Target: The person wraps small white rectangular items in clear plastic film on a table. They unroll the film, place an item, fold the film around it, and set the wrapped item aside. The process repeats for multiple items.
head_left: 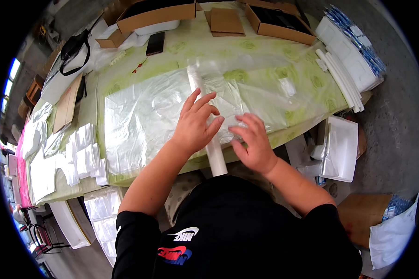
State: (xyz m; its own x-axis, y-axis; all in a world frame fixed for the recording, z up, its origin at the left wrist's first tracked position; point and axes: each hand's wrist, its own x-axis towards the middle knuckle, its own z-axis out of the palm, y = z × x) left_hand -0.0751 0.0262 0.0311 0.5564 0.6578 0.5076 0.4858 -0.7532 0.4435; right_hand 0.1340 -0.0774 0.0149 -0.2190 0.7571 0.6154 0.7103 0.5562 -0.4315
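Note:
A long white roll [217, 158] lies across the table, one end toward my body and the other pointing away. My left hand [198, 121] is over the middle of this roll with its fingers spread; whether it touches the roll I cannot tell. To the right of the roll, my right hand [253, 144] hovers with its fingers apart and slightly curled, holding nothing. Beneath both hands a wrinkled sheet of clear plastic film [140, 111] is spread over the green floral tablecloth [246, 44].
Toward the back lie a black phone [155, 43] and open cardboard boxes [280, 23]. Stacked white packets [84, 149] stand at the left. White tubes [342, 79] line the right edge, beside a foam box [349, 51]. A white bin [342, 149] stands below the table's right side.

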